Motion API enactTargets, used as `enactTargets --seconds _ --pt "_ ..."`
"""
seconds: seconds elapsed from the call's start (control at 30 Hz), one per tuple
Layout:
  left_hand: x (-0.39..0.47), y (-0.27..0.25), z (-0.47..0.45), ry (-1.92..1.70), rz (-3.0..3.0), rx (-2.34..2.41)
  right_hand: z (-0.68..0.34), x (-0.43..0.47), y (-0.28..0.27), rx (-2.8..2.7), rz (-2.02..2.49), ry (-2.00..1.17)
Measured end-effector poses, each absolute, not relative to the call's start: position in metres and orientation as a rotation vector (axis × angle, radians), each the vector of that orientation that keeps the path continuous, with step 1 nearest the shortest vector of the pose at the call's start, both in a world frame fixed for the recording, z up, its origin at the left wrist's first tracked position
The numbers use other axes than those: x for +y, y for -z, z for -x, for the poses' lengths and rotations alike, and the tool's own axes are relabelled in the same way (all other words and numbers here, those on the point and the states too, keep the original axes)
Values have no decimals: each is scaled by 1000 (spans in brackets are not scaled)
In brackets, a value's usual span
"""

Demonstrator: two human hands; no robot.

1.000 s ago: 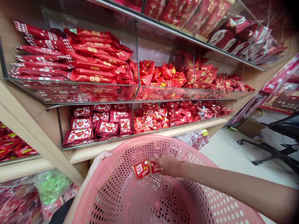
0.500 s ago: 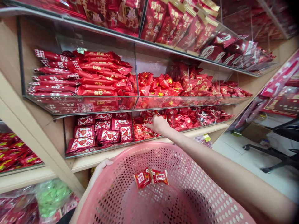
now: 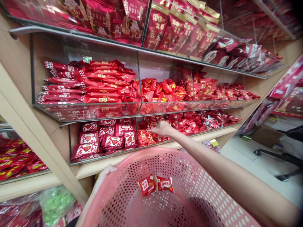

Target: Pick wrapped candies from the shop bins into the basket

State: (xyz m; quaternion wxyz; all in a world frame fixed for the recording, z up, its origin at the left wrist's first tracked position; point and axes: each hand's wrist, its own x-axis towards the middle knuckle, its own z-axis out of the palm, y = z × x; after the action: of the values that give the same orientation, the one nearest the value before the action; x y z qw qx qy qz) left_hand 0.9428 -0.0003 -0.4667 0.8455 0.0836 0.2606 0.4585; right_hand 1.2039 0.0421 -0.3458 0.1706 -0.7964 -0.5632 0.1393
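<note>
My left hand grips the left rim of a pink perforated plastic basket, its fingers closed over the edge. Two small red wrapped candies lie side by side inside the basket. Beyond the far rim, my right hand reaches into a bottom-shelf compartment of red wrapped candies. Its fingers are curled, thumb toward the left, among those packets; whatever they pinch is hidden. Just left of this compartment lie flat red-and-white packets with heart prints.
A clear shelf front and dividers enclose long red packets above the bottom row. Larger red bags stand on the upper shelf. A wooden post rises at left, above a green bag. A chair base sits on the floor at right.
The view has shifted slightly, so shelves and basket appear a little lower and farther right. My right hand's fingers have drawn closer together in the same compartment. My left hand still holds the rim.
</note>
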Motion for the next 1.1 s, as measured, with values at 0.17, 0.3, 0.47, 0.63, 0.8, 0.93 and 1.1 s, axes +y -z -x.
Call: enactTargets --seconds 0.17,0.3,0.47,0.63,0.8,0.93,1.1 --pt "-1 470 -945 -958 -170 543 -1235 8 339 -1405 1701 -1090" --pt "-1 472 -946 -956 -164 534 -1254 -21 351 -1161 1173 -1621" --pt "0 471 -947 -956 -162 526 -1258 -39 369 -1051 1049 -1850" --pt "1 468 -947 -937 -159 541 -1244 -47 370 -1026 1161 -1855" --pt "4 468 -945 -864 -142 603 -1229 -56 374 -1170 1384 -1682" --pt "3 467 -945 -868 -125 637 -1225 -59 383 -1236 1455 -1610" --pt "-2 462 -946 -942 -113 645 -1225 -63 396 -1118 1515 -1645"
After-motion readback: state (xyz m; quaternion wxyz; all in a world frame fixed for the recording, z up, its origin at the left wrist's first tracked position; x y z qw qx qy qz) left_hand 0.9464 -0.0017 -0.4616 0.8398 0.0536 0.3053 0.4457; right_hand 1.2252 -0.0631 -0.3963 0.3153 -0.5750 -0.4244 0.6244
